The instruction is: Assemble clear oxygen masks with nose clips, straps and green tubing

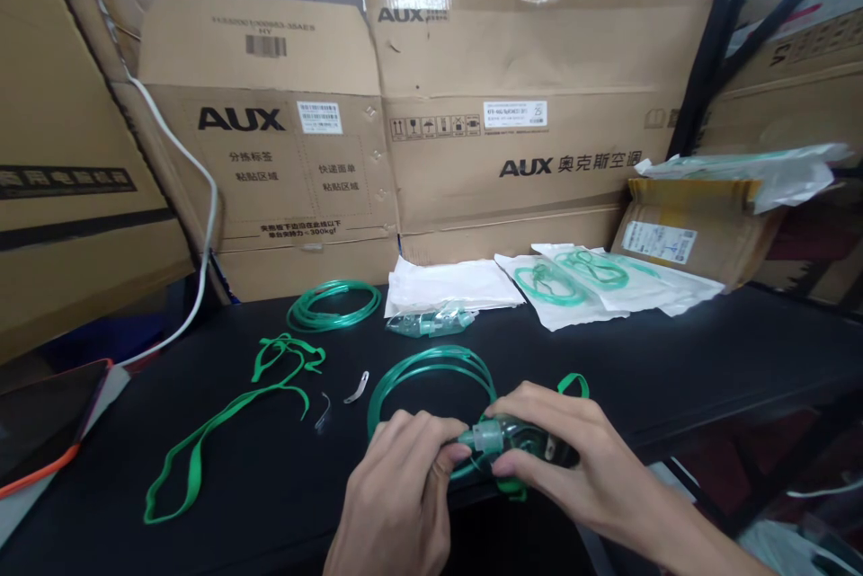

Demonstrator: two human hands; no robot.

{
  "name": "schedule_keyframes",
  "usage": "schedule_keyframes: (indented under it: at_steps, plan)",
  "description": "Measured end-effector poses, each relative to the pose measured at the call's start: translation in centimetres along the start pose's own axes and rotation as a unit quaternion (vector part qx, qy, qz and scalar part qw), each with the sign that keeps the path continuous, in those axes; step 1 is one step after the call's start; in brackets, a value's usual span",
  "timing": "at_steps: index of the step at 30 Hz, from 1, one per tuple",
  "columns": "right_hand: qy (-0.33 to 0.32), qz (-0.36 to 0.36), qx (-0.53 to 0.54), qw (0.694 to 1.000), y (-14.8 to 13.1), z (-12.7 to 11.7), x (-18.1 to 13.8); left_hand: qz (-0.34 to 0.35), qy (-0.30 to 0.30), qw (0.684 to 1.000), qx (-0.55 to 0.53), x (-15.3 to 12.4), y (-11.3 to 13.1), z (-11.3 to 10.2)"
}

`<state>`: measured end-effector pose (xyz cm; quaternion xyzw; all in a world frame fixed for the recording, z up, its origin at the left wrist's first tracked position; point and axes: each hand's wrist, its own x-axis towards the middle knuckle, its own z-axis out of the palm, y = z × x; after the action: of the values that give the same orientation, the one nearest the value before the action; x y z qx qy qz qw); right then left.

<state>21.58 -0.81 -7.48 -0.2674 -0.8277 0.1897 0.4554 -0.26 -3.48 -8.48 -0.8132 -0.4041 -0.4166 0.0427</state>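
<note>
My right hand (573,446) is closed around a clear green oxygen mask (529,439), thumb and fingers on either side. A translucent connector (486,437) sticks out of the mask toward my left hand (404,482). That hand is closed, its thumb and fingertips pinching the green tubing's end at the connector; the fingers partly hide the joint. The tubing coil (431,355) lies on the black table just behind both hands. A green elastic strap (573,384) shows behind my right hand. Two small nose clips, one metallic (357,387) and one clearer (324,412), lie to the left.
Green straps (195,459) and another tubing coil (333,306) lie at left. A clear mask (431,322) sits before white packets (451,284); packaged tubing (593,275) lies at back right. Cardboard boxes (303,181) wall the back. A tablet-like device (50,423) is far left.
</note>
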Motion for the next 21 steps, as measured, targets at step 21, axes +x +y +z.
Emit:
schedule_keyframes:
  at_steps: [21]
  plan:
    - [0.01, -0.028, -0.012, 0.999, 0.43, 0.17, 0.12, 0.048, 0.033, 0.998, 0.026, 0.14, -0.04, 0.27]
